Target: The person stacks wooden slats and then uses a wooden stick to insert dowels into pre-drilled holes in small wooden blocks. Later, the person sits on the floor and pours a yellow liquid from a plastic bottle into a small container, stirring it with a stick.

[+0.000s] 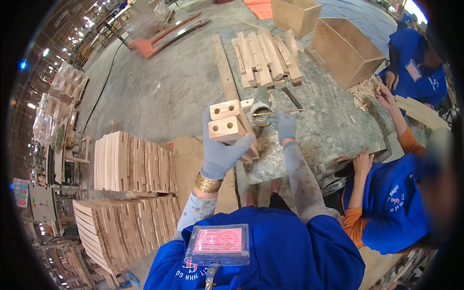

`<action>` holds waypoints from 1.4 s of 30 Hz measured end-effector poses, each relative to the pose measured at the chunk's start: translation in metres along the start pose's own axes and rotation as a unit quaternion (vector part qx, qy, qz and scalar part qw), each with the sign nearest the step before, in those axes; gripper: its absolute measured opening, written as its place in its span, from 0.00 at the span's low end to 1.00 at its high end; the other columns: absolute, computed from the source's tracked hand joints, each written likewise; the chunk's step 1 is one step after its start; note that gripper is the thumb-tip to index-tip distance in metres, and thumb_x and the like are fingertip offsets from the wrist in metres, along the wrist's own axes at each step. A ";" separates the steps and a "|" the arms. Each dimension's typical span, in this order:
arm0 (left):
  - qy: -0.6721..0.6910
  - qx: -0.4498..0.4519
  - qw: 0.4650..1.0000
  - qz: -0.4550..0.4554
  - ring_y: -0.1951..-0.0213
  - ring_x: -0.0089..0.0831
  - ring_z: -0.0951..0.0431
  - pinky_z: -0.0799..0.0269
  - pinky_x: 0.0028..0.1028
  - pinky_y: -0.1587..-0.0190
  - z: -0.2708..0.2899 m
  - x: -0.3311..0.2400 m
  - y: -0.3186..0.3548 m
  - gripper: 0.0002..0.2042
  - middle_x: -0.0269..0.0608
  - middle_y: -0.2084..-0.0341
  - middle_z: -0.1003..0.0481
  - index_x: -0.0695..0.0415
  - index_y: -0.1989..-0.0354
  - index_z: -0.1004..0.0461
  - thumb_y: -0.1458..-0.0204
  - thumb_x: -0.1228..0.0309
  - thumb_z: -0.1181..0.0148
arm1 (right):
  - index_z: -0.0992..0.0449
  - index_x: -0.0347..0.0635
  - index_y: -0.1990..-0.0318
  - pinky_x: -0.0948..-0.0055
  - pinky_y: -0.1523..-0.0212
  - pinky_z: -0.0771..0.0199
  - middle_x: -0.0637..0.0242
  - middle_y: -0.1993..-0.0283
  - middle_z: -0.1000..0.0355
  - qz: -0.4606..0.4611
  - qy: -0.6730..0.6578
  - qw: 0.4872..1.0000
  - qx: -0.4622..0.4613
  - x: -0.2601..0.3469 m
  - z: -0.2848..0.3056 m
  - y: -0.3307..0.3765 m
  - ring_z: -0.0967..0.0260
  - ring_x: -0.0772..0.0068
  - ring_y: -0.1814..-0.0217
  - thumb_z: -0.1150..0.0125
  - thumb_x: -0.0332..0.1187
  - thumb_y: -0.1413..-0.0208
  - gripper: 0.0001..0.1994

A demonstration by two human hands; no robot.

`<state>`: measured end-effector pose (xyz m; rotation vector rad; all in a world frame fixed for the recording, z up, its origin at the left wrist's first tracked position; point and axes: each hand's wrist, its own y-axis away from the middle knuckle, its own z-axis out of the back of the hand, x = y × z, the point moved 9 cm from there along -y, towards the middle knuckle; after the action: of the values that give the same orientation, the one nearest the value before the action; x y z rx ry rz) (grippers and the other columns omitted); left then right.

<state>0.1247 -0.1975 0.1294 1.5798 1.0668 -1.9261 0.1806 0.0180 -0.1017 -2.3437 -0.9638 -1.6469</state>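
Note:
My left hand (220,155), in a grey glove, is wrapped round two pale wooden bars (225,129) stacked one against the other. Their end faces point up toward me, each with two round holes. To the right, a small round pot (260,106) stands on the worktable, its inside partly in shadow. My right hand (284,126), gloved too, is closed on a thin stick (296,110) that lies across the pot's mouth. Whether the stick's tip carries anything is too small to tell. Behind the bars a small wooden block (247,104) shows in part.
Several wooden bars (263,55) lie piled at the table's far side, near two wooden boxes (345,50). A dark flat strip (292,98) lies beyond the pot. Slat stacks (130,162) stand on my left. Co-workers in blue (386,203) work close on the right.

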 end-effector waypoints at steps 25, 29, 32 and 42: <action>0.079 0.042 0.993 -0.081 0.52 0.28 0.32 0.32 0.28 0.51 -0.018 -0.015 -0.009 0.37 0.43 0.54 0.35 0.60 0.42 0.49 0.62 0.73 0.35 | 0.23 0.31 0.73 0.79 0.82 0.35 0.61 0.83 0.29 0.431 0.376 0.795 0.202 0.309 -0.183 0.215 0.32 0.79 0.83 0.38 0.31 0.52 0.09; 0.081 0.047 0.993 -0.073 0.52 0.27 0.32 0.32 0.28 0.51 -0.018 -0.016 -0.008 0.37 0.43 0.53 0.35 0.60 0.42 0.50 0.62 0.73 0.36 | 0.25 0.32 0.77 0.76 0.83 0.37 0.57 0.84 0.31 0.481 0.417 0.734 0.234 0.304 -0.196 0.222 0.32 0.71 0.85 0.37 0.32 0.54 0.10; 0.088 0.034 0.993 -0.071 0.51 0.31 0.32 0.33 0.29 0.50 -0.017 -0.014 -0.008 0.38 0.46 0.52 0.35 0.61 0.41 0.49 0.64 0.73 0.37 | 0.27 0.33 0.79 0.75 0.83 0.37 0.56 0.84 0.32 0.492 0.452 0.706 0.236 0.301 -0.202 0.226 0.33 0.68 0.86 0.37 0.32 0.54 0.11; 0.048 0.045 0.994 -0.084 0.51 0.27 0.32 0.34 0.29 0.49 -0.017 -0.013 -0.010 0.38 0.43 0.53 0.35 0.59 0.41 0.50 0.64 0.74 0.37 | 0.26 0.33 0.77 0.77 0.84 0.37 0.59 0.86 0.32 0.470 0.431 0.756 0.147 0.317 -0.190 0.222 0.31 0.75 0.86 0.39 0.33 0.51 0.11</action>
<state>0.1315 -0.1796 0.1433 1.6954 1.2016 -2.0506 0.2172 -0.1053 0.3097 -1.1632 0.1631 -1.5856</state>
